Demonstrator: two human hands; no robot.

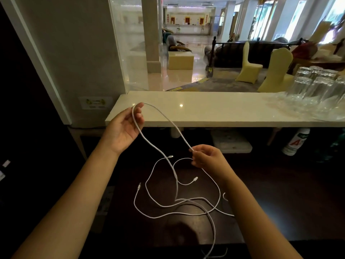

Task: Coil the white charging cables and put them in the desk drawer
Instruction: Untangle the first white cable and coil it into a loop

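Cable span: white charging cable (164, 116) arcs between both hands, long axis running from up-left down to the right.
Left hand (125, 126): raised, fingers curled loosely round the cable's bend.
Right hand (203, 156): lower, nearer the slack, pinching the cable.
Slack: below and between the hands, tangled loops (179, 202) with loose plug ends on the dark tabletop (261, 193).
Room: open below; pale counter edge (224, 122) just beyond the hands; glasses (317, 86) well right.
Drawer: not visible.

Hotel lobby service counter: marble ledge (205, 109); upturned glasses (317, 85) at 2 o'clock; covered banquet chairs (274, 70); reception desk (186, 28) at 12 o'clock.
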